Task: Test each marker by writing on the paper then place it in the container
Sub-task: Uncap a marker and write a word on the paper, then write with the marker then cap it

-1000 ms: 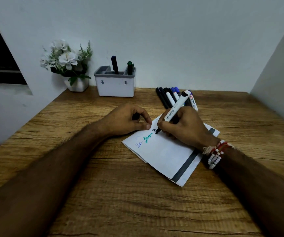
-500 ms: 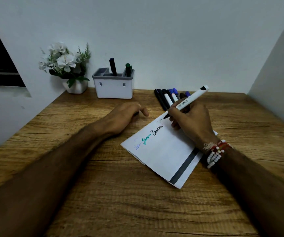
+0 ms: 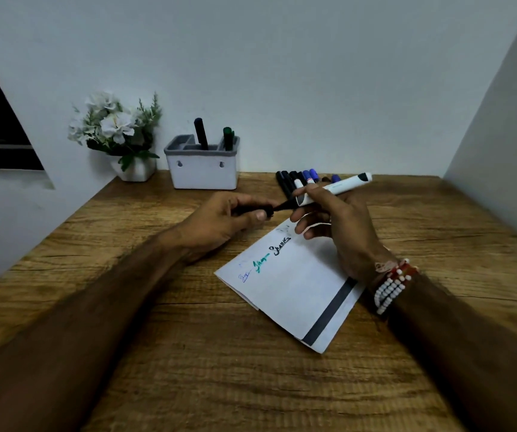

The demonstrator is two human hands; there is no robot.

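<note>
Misalignment is the risk: the right grip (image 3: 341, 227) pinches the white-barrelled black marker (image 3: 335, 187) over the far edge of the folded white paper (image 3: 294, 291), tip at the small black cap (image 3: 252, 210) curled in the left grip (image 3: 216, 222); a skewed push could stain skin or crush the nib.

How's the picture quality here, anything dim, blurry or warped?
Head view: dim, flat light, no glare; wide-angle warp splays the table edges and walls; forearms look dark and soft; scribbles on the paper and the white marker are sharp; the dark cap in the left hand is indistinct.
</note>
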